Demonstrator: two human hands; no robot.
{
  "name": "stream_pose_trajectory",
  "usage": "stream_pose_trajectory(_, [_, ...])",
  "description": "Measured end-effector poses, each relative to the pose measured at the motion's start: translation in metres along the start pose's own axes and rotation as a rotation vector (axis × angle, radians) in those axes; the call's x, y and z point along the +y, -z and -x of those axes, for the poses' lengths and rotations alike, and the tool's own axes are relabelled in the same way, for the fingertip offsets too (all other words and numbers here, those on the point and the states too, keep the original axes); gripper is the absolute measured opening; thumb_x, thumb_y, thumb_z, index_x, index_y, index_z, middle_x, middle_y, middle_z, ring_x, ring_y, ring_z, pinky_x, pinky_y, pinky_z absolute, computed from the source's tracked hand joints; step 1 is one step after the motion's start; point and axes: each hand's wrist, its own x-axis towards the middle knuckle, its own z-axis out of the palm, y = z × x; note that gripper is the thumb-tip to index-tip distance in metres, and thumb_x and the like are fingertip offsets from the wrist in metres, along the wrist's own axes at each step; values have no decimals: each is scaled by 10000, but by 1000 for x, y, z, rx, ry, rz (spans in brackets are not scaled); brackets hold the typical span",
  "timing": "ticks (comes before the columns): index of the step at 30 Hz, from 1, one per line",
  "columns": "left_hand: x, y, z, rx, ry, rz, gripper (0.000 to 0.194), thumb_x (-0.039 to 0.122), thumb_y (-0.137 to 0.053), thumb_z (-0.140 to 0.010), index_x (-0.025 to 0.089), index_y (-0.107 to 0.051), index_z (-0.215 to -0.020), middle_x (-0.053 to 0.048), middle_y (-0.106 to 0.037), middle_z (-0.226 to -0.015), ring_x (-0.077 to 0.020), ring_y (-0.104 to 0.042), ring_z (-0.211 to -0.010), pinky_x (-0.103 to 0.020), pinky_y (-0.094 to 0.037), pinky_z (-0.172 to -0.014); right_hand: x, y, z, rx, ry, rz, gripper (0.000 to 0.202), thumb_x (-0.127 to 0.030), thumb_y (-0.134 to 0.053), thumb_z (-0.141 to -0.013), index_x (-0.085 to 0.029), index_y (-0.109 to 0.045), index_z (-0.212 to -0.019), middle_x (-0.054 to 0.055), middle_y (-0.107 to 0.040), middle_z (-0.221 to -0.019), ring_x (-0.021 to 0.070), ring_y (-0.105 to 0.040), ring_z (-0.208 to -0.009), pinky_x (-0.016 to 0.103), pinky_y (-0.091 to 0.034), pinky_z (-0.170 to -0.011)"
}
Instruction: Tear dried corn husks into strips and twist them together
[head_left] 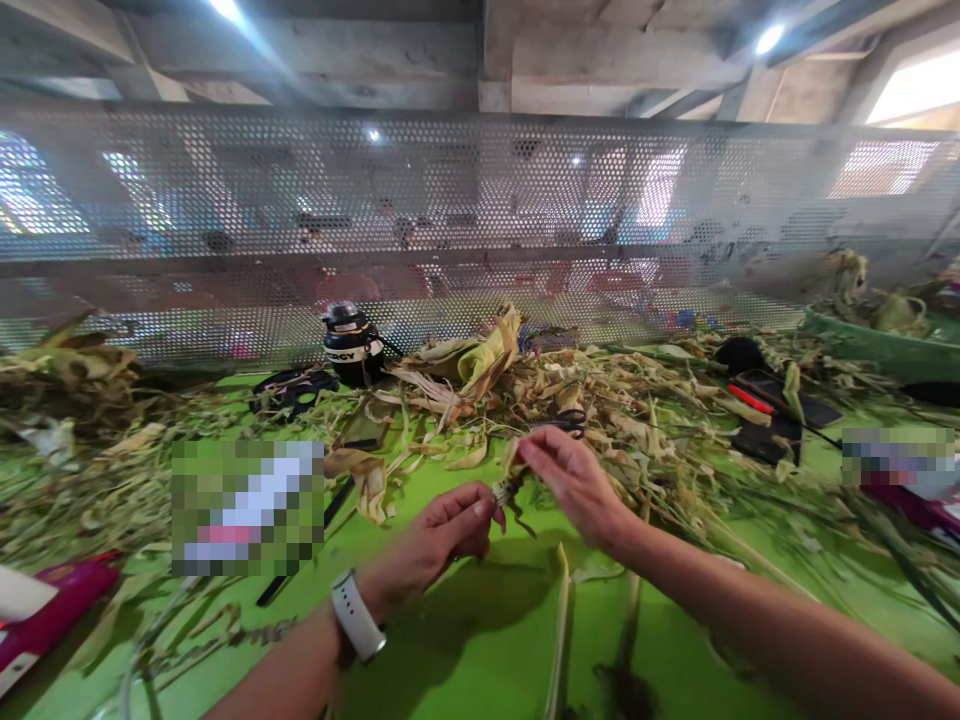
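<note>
Over the green table [442,640], my left hand [454,525] pinches the lower part of a small bundle of dried corn husk [511,483]. My right hand [574,480] has its fingertips closed on the bundle's upper end, at a pale husk flap. Thin dark strands hang from the bundle; its exact shape is too small to make out. Just behind my right hand lies a pair of scissors [566,422] with dark handles, partly covered by husks. A long pale stalk [561,630] lies below my hands. A white watch band [358,615] circles my left wrist.
Loose dried husks [465,375] cover the back of the table. A black jar [352,345] stands before a perforated metal screen [480,200]. Magenta glue guns [60,605] lie at both sides. At right are a phone [795,395] and a green basin [862,340].
</note>
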Motion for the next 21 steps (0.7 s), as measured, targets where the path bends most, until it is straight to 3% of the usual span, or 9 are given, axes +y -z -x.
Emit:
stream_pose_trajectory(4, [9, 6, -1, 158, -113, 208, 188, 291, -738, -712, 141, -637, -763, 60, -456, -556, -39, -348, -477, -179, -375, -537, 6, 23, -19, 240, 60, -78, 225, -408, -575, -798, -188, -574, -843, 30, -619, -822, 160, -562, -798, 281, -451, -743])
stream_pose_trajectory(7, [18, 13, -4, 325, -240, 342, 162, 217, -759, -682, 139, -637, -754, 38, -550, -627, -46, -447, -529, -181, -434, -582, 10, 40, -30, 352, 70, -90, 224, -407, -584, -778, -186, -582, -807, 18, -618, -758, 150, -564, -726, 275, -455, -697])
stream_pose_trajectory(10, [24, 21, -6, 448, -273, 411, 143, 178, -751, -682, 148, -628, -747, 13, -620, -720, -96, -568, -675, -222, -495, -663, 15, 47, -37, 383, 79, -36, 213, -390, -570, -778, -177, -579, -772, 3, -592, -676, 135, -545, -644, 253, -441, -621])
stream_pose_trajectory(12, [27, 24, -6, 463, -277, 428, 125, 156, -737, -691, 150, -626, -747, 10, -632, -743, -105, -584, -697, -236, -512, -668, 17, 49, -38, 343, 72, 23, 204, -372, -553, -777, -170, -579, -772, -2, -578, -647, 133, -541, -619, 249, -438, -602])
stream_pose_trajectory(15, [28, 25, -6, 413, -306, 429, 81, 132, -710, -715, 130, -632, -738, 21, -590, -657, -71, -529, -586, -197, -498, -585, 17, 50, -37, 140, 21, 250, 193, -322, -504, -790, -157, -599, -758, 5, -583, -633, 134, -542, -593, 245, -423, -581])
stream_pose_trajectory(19, [28, 25, -6, 392, -348, 441, 17, 111, -654, -762, 112, -642, -748, 25, -546, -597, -58, -482, -530, -175, -477, -527, 4, 54, -27, -507, 5, 829, 123, -230, -565, -720, -169, -661, -767, 38, -672, -758, 170, -596, -674, 249, -395, -612])
stream_pose_trajectory(21, [29, 26, -5, 376, -353, 448, 59, 98, -608, -795, 113, -644, -750, 24, -529, -578, -59, -478, -529, -170, -473, -519, -2, 53, -21, -636, 9, 1051, 209, -187, -593, -672, -172, -661, -870, 72, -689, -883, 213, -619, -772, 258, -394, -635])
